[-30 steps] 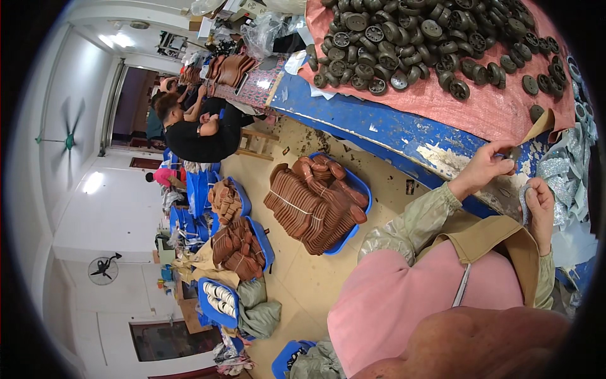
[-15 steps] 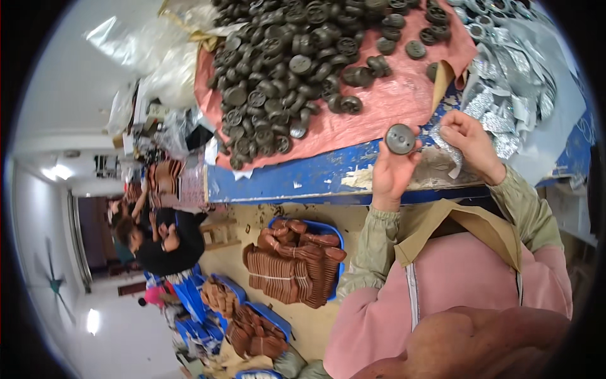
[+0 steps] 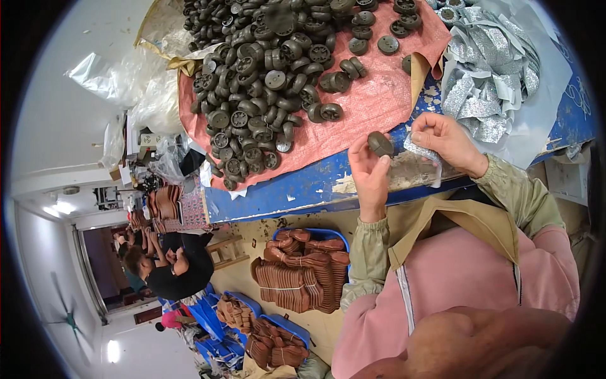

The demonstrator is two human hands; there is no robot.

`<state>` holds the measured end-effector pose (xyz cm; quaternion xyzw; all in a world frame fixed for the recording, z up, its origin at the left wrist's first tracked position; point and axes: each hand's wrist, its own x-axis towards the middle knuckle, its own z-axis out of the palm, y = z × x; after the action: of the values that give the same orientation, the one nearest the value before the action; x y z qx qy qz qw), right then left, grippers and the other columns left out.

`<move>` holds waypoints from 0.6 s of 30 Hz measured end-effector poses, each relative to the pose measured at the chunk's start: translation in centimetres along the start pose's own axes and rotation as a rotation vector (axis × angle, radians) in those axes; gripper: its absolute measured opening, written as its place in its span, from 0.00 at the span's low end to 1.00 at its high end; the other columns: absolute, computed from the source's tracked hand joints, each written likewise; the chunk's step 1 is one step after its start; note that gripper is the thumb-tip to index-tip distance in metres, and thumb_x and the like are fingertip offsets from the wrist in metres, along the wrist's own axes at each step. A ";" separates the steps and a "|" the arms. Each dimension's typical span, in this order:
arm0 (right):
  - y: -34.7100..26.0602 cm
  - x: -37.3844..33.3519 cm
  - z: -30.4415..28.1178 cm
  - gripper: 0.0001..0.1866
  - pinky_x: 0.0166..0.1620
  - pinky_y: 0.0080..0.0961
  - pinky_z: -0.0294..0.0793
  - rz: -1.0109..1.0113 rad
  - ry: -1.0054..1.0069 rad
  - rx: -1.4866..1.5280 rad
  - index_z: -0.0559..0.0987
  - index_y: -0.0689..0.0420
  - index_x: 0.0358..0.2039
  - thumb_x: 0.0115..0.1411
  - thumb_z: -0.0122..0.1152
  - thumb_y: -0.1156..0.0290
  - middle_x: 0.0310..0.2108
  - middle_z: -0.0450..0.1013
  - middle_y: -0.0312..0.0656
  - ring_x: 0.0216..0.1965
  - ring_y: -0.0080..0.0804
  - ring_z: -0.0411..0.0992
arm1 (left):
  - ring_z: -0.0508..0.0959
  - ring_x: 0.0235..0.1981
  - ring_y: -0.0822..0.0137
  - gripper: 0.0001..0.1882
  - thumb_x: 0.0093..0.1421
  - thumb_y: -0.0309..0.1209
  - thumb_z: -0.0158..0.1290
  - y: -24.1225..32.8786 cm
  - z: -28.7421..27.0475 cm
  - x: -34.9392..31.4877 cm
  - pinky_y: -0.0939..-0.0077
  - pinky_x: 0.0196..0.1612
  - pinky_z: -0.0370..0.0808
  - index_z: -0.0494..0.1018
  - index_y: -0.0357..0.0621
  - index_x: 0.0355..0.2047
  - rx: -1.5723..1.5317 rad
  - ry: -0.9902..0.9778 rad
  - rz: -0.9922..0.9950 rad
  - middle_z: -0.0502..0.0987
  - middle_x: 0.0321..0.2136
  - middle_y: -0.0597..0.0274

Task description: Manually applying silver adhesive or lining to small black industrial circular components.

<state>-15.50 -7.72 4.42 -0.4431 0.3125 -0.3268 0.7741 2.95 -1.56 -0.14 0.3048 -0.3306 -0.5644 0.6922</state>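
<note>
Between the fingertips and thumb of my left hand (image 3: 370,180) is a small dark wheel (image 3: 380,144), tilted so that its rim shows. Just to its right, my right hand (image 3: 449,143) pinches a strip of silver glittery material (image 3: 421,151) whose pale tail hangs below the fingers. Strip and wheel are close together; whether they touch I cannot tell. Both hands are over the near edge of the worn blue table (image 3: 284,197). Past them, a large heap of similar dark wheels (image 3: 252,104) lies on a pink woven sheet (image 3: 382,95).
Silver glittery strips (image 3: 486,69) are piled on clear plastic at the right. Left of me on the floor stand blue crates (image 3: 346,243) with bundled brown sole-shaped pieces (image 3: 297,278). A person in black (image 3: 183,271) sits farther left, near a wooden stool (image 3: 227,252).
My left hand has turned the wheel from face-on to rim-on. The view has shifted slightly, and my right hand keeps its pinch on the strip.
</note>
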 end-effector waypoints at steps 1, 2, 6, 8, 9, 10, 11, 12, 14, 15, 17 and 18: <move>0.1 0.0 0.1 0.06 0.29 0.11 0.68 0.002 0.000 0.000 0.71 0.58 0.35 0.61 0.57 0.72 0.25 0.68 0.29 0.26 0.11 0.67 | 0.68 0.53 0.57 0.30 0.55 0.19 0.53 0.1 0.1 -0.1 0.65 0.54 0.68 0.57 0.46 0.57 0.115 0.033 0.032 0.66 0.51 0.52; 0.3 0.0 0.2 0.05 0.29 0.10 0.67 -0.015 0.005 -0.003 0.71 0.58 0.35 0.61 0.57 0.72 0.25 0.68 0.28 0.25 0.10 0.66 | 0.69 0.52 0.61 0.31 0.54 0.15 0.53 0.1 0.2 -0.2 0.67 0.53 0.67 0.56 0.45 0.57 0.230 0.066 0.064 0.67 0.50 0.56; 1.5 0.4 -0.2 0.05 0.29 0.09 0.64 -0.050 -0.041 -0.080 0.72 0.58 0.35 0.61 0.57 0.72 0.25 0.68 0.27 0.25 0.09 0.64 | 0.69 0.50 0.65 0.32 0.53 0.15 0.54 0.5 1.2 -0.6 0.71 0.52 0.67 0.57 0.44 0.56 0.228 0.098 0.079 0.66 0.49 0.59; 2.3 0.6 0.1 0.05 0.29 0.08 0.64 -0.068 -0.032 -0.063 0.72 0.59 0.35 0.61 0.57 0.72 0.24 0.68 0.26 0.25 0.09 0.63 | 0.69 0.50 0.64 0.32 0.53 0.18 0.57 0.4 0.5 -0.6 0.71 0.52 0.69 0.56 0.42 0.57 0.263 -0.006 -0.012 0.64 0.52 0.54; 2.4 0.6 0.2 0.06 0.29 0.08 0.63 -0.088 -0.025 -0.045 0.72 0.59 0.35 0.61 0.57 0.72 0.24 0.67 0.26 0.25 0.08 0.63 | 0.69 0.50 0.64 0.32 0.53 0.18 0.57 0.1 0.5 -0.8 0.71 0.52 0.69 0.56 0.42 0.57 0.261 -0.008 -0.015 0.64 0.52 0.54; 2.5 0.6 0.3 0.06 0.29 0.08 0.63 -0.086 -0.023 -0.045 0.72 0.59 0.35 0.61 0.57 0.72 0.24 0.67 0.26 0.25 0.08 0.63 | 0.69 0.49 0.65 0.32 0.54 0.19 0.57 0.1 0.8 -0.9 0.71 0.52 0.69 0.56 0.42 0.57 0.225 0.005 -0.007 0.64 0.52 0.54; 2.5 0.6 0.3 0.06 0.29 0.08 0.63 -0.081 -0.031 -0.036 0.72 0.59 0.35 0.61 0.57 0.72 0.24 0.68 0.26 0.25 0.08 0.63 | 0.70 0.48 0.65 0.32 0.54 0.21 0.57 0.1 1.0 -1.0 0.71 0.52 0.69 0.55 0.42 0.57 0.189 0.017 0.001 0.64 0.52 0.54; 2.5 0.6 0.4 0.06 0.29 0.08 0.63 -0.078 -0.039 -0.028 0.72 0.59 0.35 0.61 0.58 0.72 0.23 0.68 0.26 0.25 0.08 0.64 | 0.70 0.48 0.65 0.32 0.54 0.21 0.57 0.2 1.2 -1.0 0.71 0.52 0.69 0.55 0.42 0.57 0.187 0.017 -0.002 0.64 0.52 0.54; 2.4 0.6 0.5 0.06 0.29 0.08 0.64 -0.052 -0.022 -0.033 0.71 0.59 0.35 0.61 0.57 0.72 0.23 0.69 0.26 0.25 0.09 0.64 | 0.70 0.47 0.66 0.31 0.56 0.24 0.57 0.3 1.4 -1.0 0.70 0.51 0.70 0.55 0.44 0.58 0.184 0.046 0.022 0.65 0.52 0.55; 2.4 0.7 0.6 0.06 0.28 0.08 0.65 -0.028 -0.008 -0.039 0.71 0.59 0.35 0.61 0.57 0.71 0.23 0.69 0.27 0.24 0.09 0.65 | 0.70 0.47 0.66 0.31 0.56 0.24 0.57 0.2 1.3 -1.1 0.70 0.51 0.70 0.55 0.44 0.58 0.182 0.044 0.019 0.65 0.52 0.55; 2.1 0.5 1.1 0.07 0.28 0.09 0.66 -0.026 0.004 -0.003 0.71 0.59 0.36 0.61 0.57 0.71 0.23 0.70 0.27 0.24 0.09 0.65 | 0.69 0.45 0.68 0.32 0.58 0.28 0.57 0.0 0.9 -1.3 0.71 0.48 0.71 0.54 0.46 0.59 0.168 0.054 -0.024 0.66 0.50 0.58; 2.0 0.4 1.2 0.07 0.28 0.10 0.67 -0.024 0.012 0.034 0.71 0.59 0.36 0.62 0.57 0.71 0.23 0.70 0.28 0.24 0.09 0.65 | 0.69 0.45 0.68 0.32 0.58 0.28 0.57 -0.1 0.8 -1.4 0.71 0.48 0.71 0.54 0.46 0.59 0.166 0.052 -0.026 0.66 0.50 0.58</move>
<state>-13.85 -6.68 3.04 -0.4318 0.3063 -0.3441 0.7755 2.10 -0.25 0.10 0.3800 -0.3543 -0.5358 0.6656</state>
